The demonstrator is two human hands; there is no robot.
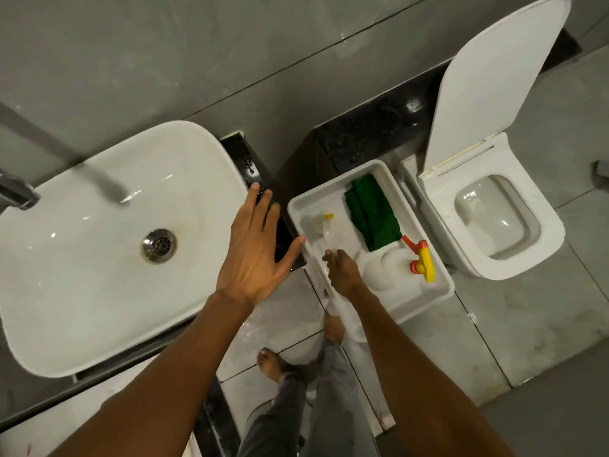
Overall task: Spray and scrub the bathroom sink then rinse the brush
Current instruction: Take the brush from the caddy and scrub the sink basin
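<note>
The white sink (99,291) fills the left of the view, with a metal drain (159,244) in its basin. To its right a white tray (438,291) holds a white brush (321,222) with a yellow tip, a folded green cloth (372,216) and a white spray bottle (384,270) lying on its side, its trigger red and yellow. My left hand (253,252) hovers flat with fingers spread over the sink's right rim. My right hand (341,272) reaches into the tray, its fingers curled around the brush's pale handle.
A dark metal tap (16,189) juts in at the left edge. A white toilet (494,225) with its lid raised stands right of the tray. A black stone ledge (369,133) runs along the grey wall. My bare feet (273,362) stand on the wet tiled floor.
</note>
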